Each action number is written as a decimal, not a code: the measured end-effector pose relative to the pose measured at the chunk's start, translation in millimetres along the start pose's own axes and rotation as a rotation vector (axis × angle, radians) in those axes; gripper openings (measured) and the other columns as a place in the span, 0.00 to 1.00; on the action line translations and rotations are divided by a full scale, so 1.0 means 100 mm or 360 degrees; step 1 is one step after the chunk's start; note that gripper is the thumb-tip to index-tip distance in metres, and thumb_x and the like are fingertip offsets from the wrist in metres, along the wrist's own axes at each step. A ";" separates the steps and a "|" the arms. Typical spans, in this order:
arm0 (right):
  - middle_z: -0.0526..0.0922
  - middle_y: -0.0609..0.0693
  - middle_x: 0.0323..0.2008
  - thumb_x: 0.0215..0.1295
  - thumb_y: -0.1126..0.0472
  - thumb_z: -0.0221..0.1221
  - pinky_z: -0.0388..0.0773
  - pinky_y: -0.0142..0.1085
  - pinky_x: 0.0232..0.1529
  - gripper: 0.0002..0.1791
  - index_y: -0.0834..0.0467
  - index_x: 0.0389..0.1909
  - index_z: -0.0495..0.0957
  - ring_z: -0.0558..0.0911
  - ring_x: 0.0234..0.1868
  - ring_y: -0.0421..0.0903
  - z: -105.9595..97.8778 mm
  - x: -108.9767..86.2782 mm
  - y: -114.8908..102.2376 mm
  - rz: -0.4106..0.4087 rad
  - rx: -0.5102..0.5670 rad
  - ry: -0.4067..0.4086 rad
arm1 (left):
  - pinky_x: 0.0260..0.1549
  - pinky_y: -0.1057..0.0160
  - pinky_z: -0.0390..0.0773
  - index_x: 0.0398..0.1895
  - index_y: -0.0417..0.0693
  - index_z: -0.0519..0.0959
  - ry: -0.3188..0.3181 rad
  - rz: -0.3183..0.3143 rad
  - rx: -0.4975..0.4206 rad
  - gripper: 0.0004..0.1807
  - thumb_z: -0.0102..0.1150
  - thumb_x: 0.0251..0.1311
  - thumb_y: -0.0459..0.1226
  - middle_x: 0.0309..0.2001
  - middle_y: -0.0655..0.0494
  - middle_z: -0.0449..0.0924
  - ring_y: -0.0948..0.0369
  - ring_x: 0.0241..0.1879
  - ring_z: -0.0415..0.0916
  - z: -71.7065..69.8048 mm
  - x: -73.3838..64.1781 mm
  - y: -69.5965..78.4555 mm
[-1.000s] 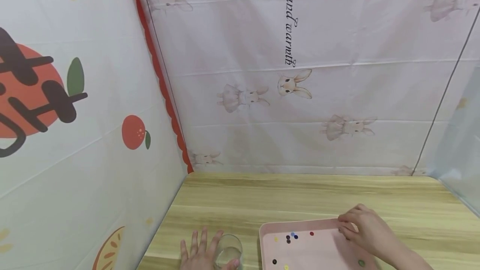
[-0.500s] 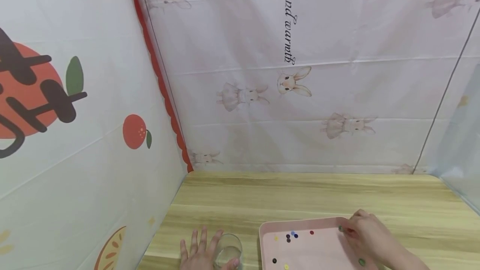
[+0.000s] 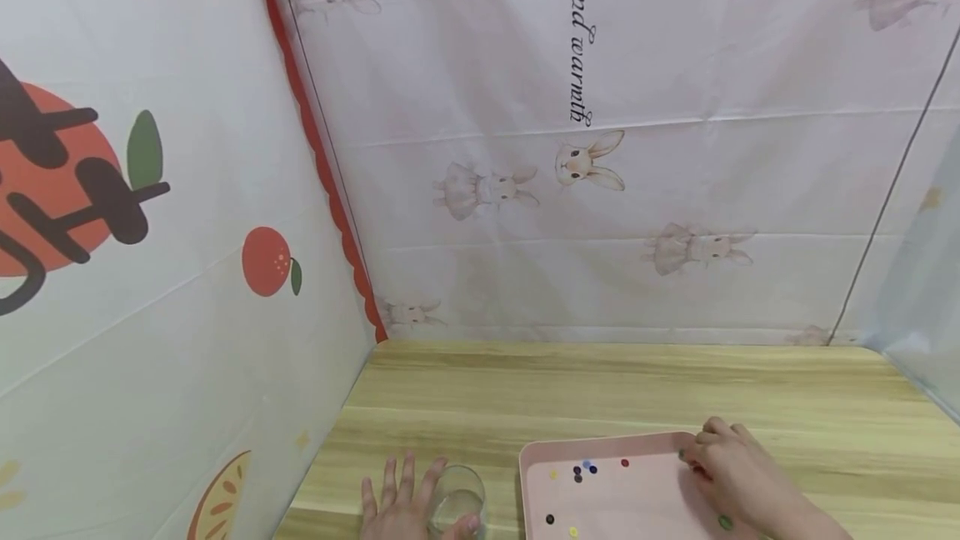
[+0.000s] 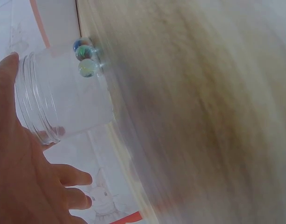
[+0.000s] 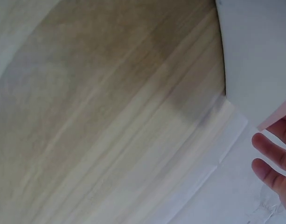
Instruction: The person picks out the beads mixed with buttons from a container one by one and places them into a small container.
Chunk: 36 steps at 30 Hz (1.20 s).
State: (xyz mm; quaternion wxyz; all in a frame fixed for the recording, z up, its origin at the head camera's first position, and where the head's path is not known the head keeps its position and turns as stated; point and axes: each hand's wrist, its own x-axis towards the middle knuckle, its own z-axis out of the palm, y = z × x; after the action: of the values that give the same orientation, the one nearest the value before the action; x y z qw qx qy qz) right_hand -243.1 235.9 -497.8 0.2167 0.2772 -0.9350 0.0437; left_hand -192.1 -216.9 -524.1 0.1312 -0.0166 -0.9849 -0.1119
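My left hand (image 3: 401, 515) lies round a clear glass jar (image 4: 70, 93), thumb on one side and index finger on the other, the other fingers spread. Through the jar's wall in the left wrist view several marbles (image 4: 87, 67) show at its base, green and yellowish among them. My right hand (image 3: 738, 473) reaches over the far right corner of a pink tray (image 3: 611, 445). Its fingertips are right at a green marble (image 3: 682, 454) in that corner. I cannot tell whether they pinch it. In the right wrist view two bent fingers (image 5: 268, 149) show beside the tray's outer wall.
More small round pieces lie in the tray: a red one (image 3: 625, 463), a black one (image 3: 550, 519), a yellow one (image 3: 573, 532) and a green one (image 3: 725, 523). The wooden table (image 3: 600, 382) ends at printed curtains (image 3: 637, 290) behind and at left.
My right hand has shifted slightly right and its fingers have drawn back at the tray corner. The green marble there stays in place. My left hand keeps still on the jar.
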 end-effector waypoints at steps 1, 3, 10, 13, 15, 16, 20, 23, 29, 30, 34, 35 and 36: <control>0.77 0.31 0.25 0.43 0.62 0.75 0.61 0.33 0.31 0.12 0.45 0.24 0.83 0.67 0.32 0.35 0.01 0.00 0.00 -0.0018 -0.0003 -0.0005 | 0.66 0.26 0.45 0.68 0.65 0.70 0.0004 0.0001 -0.0003 0.52 0.47 0.43 0.81 0.70 0.37 0.66 0.34 0.71 0.58 0.00 0.00 0.00; 0.77 0.32 0.24 0.43 0.63 0.76 0.59 0.32 0.30 0.12 0.45 0.22 0.82 0.65 0.31 0.35 0.03 -0.01 0.01 -0.0066 -0.0013 0.0004 | 0.66 0.26 0.45 0.68 0.65 0.70 0.0001 0.0003 -0.0010 0.52 0.47 0.43 0.81 0.71 0.37 0.66 0.34 0.71 0.58 0.00 0.00 0.01; 0.82 0.35 0.27 0.42 0.62 0.76 0.63 0.33 0.28 0.12 0.47 0.22 0.82 0.67 0.31 0.37 0.08 -0.03 0.00 -0.0082 -0.0044 -0.0001 | 0.66 0.26 0.46 0.68 0.65 0.70 -0.0010 0.0002 -0.0006 0.52 0.47 0.44 0.81 0.71 0.37 0.65 0.34 0.71 0.58 -0.01 -0.02 0.01; 0.83 0.35 0.27 0.43 0.62 0.76 0.69 0.36 0.31 0.11 0.47 0.23 0.83 0.71 0.32 0.38 0.08 -0.03 -0.01 -0.0042 -0.0043 -0.0033 | 0.66 0.26 0.46 0.69 0.65 0.70 -0.0007 0.0007 -0.0006 0.51 0.46 0.45 0.81 0.70 0.37 0.66 0.34 0.71 0.58 -0.02 -0.02 0.01; 0.83 0.35 0.28 0.44 0.61 0.76 0.71 0.38 0.32 0.10 0.47 0.25 0.84 0.73 0.33 0.38 0.08 -0.03 -0.01 -0.0022 -0.0026 -0.0055 | 0.66 0.26 0.46 0.69 0.65 0.70 -0.0007 0.0010 -0.0008 0.51 0.46 0.45 0.81 0.70 0.37 0.66 0.34 0.71 0.58 -0.02 -0.02 0.01; 0.83 0.34 0.28 0.45 0.61 0.76 0.71 0.38 0.33 0.10 0.47 0.25 0.84 0.73 0.34 0.39 0.08 -0.03 -0.01 -0.0017 -0.0019 -0.0062 | 0.66 0.26 0.46 0.69 0.65 0.70 -0.0009 0.0012 -0.0007 0.51 0.45 0.46 0.81 0.70 0.37 0.66 0.34 0.71 0.58 -0.02 -0.02 0.01; 0.83 0.35 0.29 0.45 0.62 0.76 0.72 0.38 0.32 0.10 0.48 0.27 0.85 0.74 0.35 0.39 0.09 -0.03 -0.01 -0.0042 0.0014 -0.0066 | 0.66 0.26 0.47 0.69 0.65 0.69 -0.0022 0.0014 -0.0002 0.51 0.45 0.46 0.81 0.70 0.36 0.66 0.34 0.71 0.58 -0.03 -0.01 0.01; 0.84 0.37 0.30 0.46 0.62 0.75 0.73 0.38 0.32 0.09 0.49 0.27 0.85 0.73 0.34 0.40 0.11 -0.04 0.00 -0.0078 0.0012 -0.0037 | 0.66 0.26 0.46 0.70 0.65 0.69 -0.0039 0.0012 -0.0001 0.52 0.45 0.45 0.81 0.70 0.36 0.65 0.34 0.71 0.57 -0.03 -0.01 0.00; 0.84 0.40 0.30 0.45 0.61 0.76 0.72 0.37 0.31 0.09 0.52 0.28 0.87 0.73 0.34 0.40 0.16 -0.05 -0.01 -0.0072 -0.0028 0.0067 | 0.66 0.25 0.45 0.70 0.65 0.68 -0.0074 0.0008 -0.0014 0.52 0.45 0.45 0.81 0.71 0.36 0.65 0.34 0.72 0.56 -0.02 0.00 0.00; 0.84 0.40 0.31 0.45 0.60 0.76 0.72 0.37 0.32 0.09 0.52 0.29 0.88 0.73 0.34 0.40 0.16 -0.05 -0.01 -0.0062 -0.0037 0.0080 | 0.66 0.25 0.45 0.70 0.65 0.68 -0.0076 0.0007 -0.0017 0.52 0.45 0.46 0.81 0.71 0.36 0.65 0.33 0.72 0.56 -0.02 0.00 0.00; 0.86 0.41 0.31 0.47 0.58 0.76 0.74 0.40 0.34 0.09 0.52 0.30 0.88 0.75 0.35 0.41 0.15 -0.04 -0.01 -0.0043 -0.0055 0.0111 | 0.66 0.25 0.45 0.70 0.64 0.69 -0.0077 0.0002 -0.0020 0.52 0.45 0.46 0.81 0.70 0.35 0.66 0.33 0.71 0.57 -0.03 0.00 0.01; 0.86 0.40 0.31 0.47 0.58 0.75 0.75 0.41 0.35 0.09 0.52 0.31 0.88 0.76 0.36 0.41 0.15 -0.04 -0.01 -0.0039 -0.0052 0.0105 | 0.65 0.25 0.46 0.70 0.64 0.69 -0.0073 0.0002 -0.0020 0.52 0.45 0.46 0.81 0.70 0.35 0.66 0.33 0.71 0.57 -0.03 0.01 0.01; 0.86 0.40 0.30 0.47 0.58 0.75 0.75 0.41 0.35 0.09 0.51 0.30 0.87 0.76 0.36 0.42 0.14 -0.03 -0.01 -0.0035 -0.0046 0.0098 | 0.65 0.25 0.45 0.70 0.64 0.69 -0.0072 0.0002 -0.0025 0.51 0.45 0.46 0.81 0.70 0.35 0.66 0.33 0.71 0.57 -0.04 0.01 0.01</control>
State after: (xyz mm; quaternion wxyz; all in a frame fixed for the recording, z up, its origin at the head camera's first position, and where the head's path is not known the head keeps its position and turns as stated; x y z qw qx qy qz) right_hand -245.4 233.8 -512.1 0.2500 0.2827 -0.9254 0.0362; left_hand -191.8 -216.7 -520.2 0.1090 -0.0207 -0.9867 -0.1191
